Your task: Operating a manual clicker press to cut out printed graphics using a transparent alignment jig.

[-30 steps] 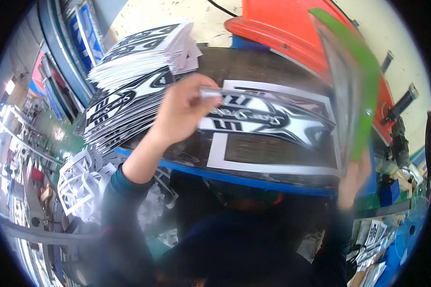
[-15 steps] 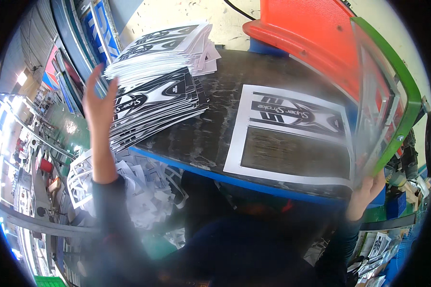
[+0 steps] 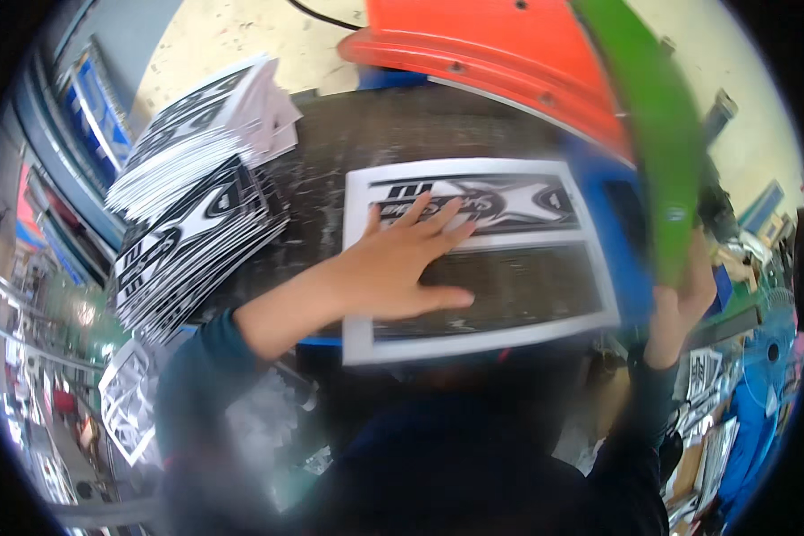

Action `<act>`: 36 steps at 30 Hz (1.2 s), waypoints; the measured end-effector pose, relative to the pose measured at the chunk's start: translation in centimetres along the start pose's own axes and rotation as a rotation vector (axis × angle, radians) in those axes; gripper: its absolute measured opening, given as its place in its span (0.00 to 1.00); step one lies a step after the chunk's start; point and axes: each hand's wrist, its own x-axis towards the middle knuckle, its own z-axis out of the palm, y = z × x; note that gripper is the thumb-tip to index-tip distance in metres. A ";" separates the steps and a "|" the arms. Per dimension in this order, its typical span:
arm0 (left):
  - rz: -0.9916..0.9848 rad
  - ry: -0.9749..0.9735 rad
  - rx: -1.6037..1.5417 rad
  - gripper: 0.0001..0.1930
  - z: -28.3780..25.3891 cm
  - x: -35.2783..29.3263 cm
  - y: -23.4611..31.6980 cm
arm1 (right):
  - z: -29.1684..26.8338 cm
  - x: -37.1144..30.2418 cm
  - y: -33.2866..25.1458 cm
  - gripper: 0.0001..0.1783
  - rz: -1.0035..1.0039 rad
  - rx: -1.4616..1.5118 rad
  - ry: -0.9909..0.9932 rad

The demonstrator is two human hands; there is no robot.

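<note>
My left hand (image 3: pixel 389 268) lies with spread fingers on a white printed sheet (image 3: pixel 359 344). Its fingertips rest over the black-and-white graphic panel in the far half. The near half has a rectangular opening through which the dark tabletop (image 3: pixel 509 290) shows. At the right, my right hand (image 3: pixel 683 308) is at the lower end of the blurred green guard (image 3: pixel 674 152) on the red machine head (image 3: pixel 491 49). The thumb shows in front, and the fingers seem closed round that end, partly hidden by it.
A tall stack of printed sheets (image 3: pixel 188 223) stands at the table's left, paler ones on top. White paper scraps (image 3: pixel 129 402) lie below the table's left edge. Framed screens (image 3: pixel 98 107) lean at the far left. A blue fan (image 3: pixel 768 348) stands at the lower right.
My left hand has come down from beside the stack onto the sheet. The green guard has swung, my right hand staying at its lower end. My view has shifted right, and the sheet sits nearer the front edge.
</note>
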 end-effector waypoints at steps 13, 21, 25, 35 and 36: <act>-0.110 0.221 -0.080 0.47 -1.6 -7.3 0.7 | 2.4 1.7 -0.5 0.37 -0.258 -0.281 -0.318; -0.329 0.141 -0.380 0.57 -2.1 -9.9 -1.7 | 4.9 1.2 -2.2 0.35 -0.445 -0.313 -0.518; -0.207 0.283 -0.407 0.61 -1.1 -10.0 -2.7 | 5.4 0.7 -2.4 0.34 -0.456 -0.288 -0.592; -0.203 0.242 -0.309 0.51 -0.8 -10.1 -2.7 | 5.8 -0.1 -2.4 0.34 -0.440 -0.313 -0.618; -0.203 0.247 -0.313 0.51 -0.7 -10.1 -2.8 | 5.9 -0.1 -2.4 0.34 -0.442 -0.317 -0.612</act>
